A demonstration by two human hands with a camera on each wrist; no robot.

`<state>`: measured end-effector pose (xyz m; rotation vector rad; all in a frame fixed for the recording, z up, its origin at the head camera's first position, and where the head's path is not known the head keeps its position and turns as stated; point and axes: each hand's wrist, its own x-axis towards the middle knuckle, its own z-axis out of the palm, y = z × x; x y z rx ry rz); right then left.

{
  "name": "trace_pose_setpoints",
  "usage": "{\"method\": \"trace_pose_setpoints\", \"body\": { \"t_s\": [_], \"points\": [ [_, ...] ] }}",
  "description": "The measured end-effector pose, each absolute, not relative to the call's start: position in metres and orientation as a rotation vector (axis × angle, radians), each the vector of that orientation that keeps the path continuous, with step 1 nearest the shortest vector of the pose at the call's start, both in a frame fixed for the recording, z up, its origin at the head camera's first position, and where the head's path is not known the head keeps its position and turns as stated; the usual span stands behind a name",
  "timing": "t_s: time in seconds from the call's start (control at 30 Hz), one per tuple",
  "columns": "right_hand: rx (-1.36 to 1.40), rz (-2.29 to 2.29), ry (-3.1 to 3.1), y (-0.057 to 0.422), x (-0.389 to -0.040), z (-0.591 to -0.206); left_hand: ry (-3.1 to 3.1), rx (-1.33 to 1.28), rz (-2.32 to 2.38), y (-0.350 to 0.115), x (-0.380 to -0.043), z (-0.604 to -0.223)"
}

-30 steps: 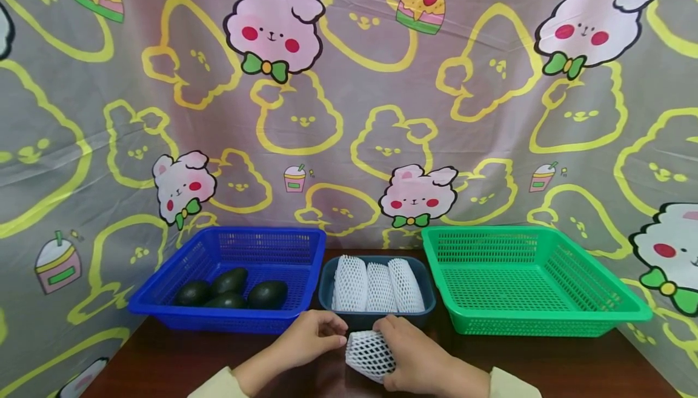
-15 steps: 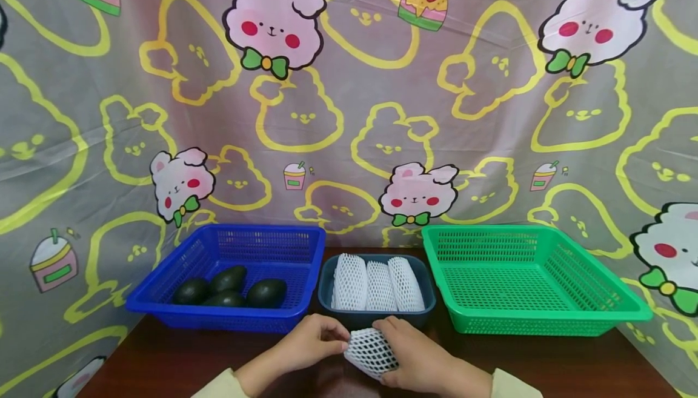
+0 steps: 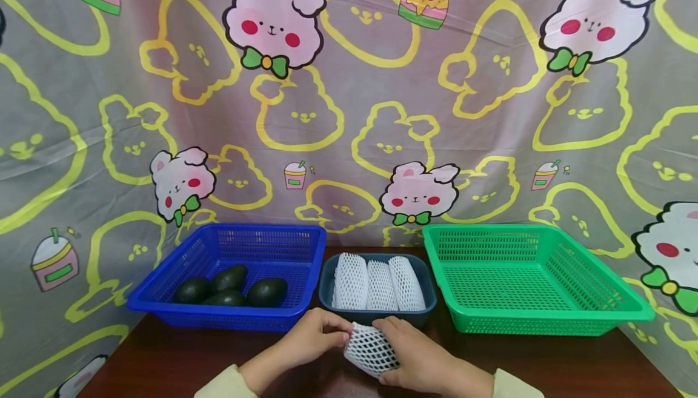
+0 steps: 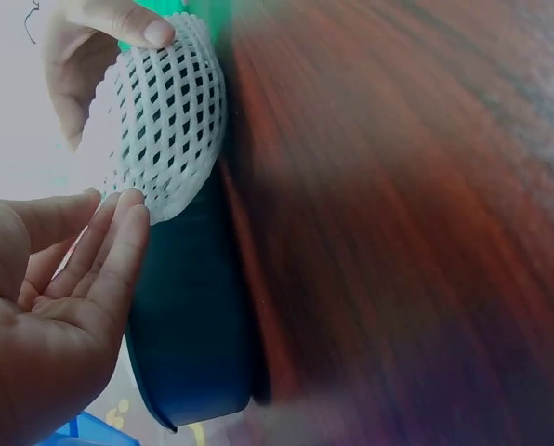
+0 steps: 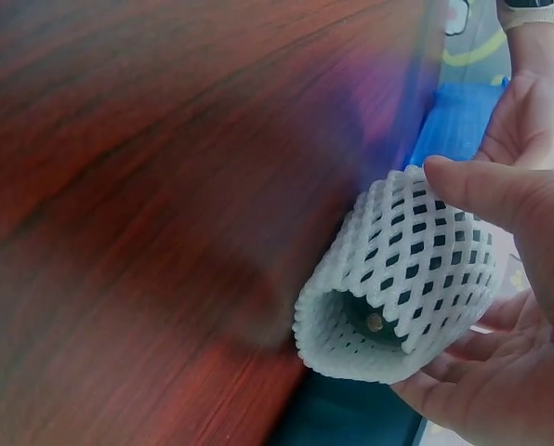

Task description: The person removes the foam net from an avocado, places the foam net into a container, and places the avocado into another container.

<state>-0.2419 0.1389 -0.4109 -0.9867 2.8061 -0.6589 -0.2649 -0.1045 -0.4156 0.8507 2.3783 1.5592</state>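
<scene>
A dark green avocado (image 5: 375,321) sits inside a white foam net sleeve (image 3: 371,349), its stem end showing through the sleeve's open end in the right wrist view. My right hand (image 3: 417,355) grips the sleeved avocado from the right, thumb on one side and fingers on the other. With thumb and fingertips, my left hand (image 4: 63,288) pinches the sleeve's left edge. Both hands are above the table, in front of a dark blue-grey bin (image 3: 325,292) that holds white foam net sleeves (image 3: 350,283).
On the left stands a blue basket (image 3: 272,313) with several avocados (image 3: 267,292) in it. A green basket (image 3: 551,314) is on the right. Behind them hangs a cartoon-patterned curtain (image 3: 349,95). The tabletop (image 3: 305,380) is dark reddish wood.
My left hand has come in from slightly apart and now pinches the sleeve's edge. The right hand keeps its grip, and the sleeve's left end has risen a little.
</scene>
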Motion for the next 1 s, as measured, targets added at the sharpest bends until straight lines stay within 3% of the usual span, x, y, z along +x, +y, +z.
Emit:
{"method": "trace_pose_setpoints", "body": {
  "t_s": [0.73,1.0],
  "points": [
    [-0.876,-0.85,2.698,0.165,-0.247,-0.411,2.348,0.866,1.522,-0.096,-0.268,-0.422],
    [-0.951,-0.848,2.693,0.173,-0.251,-0.417,2.307,0.846,1.486,-0.095,-0.27,-0.423]
  ]
}}
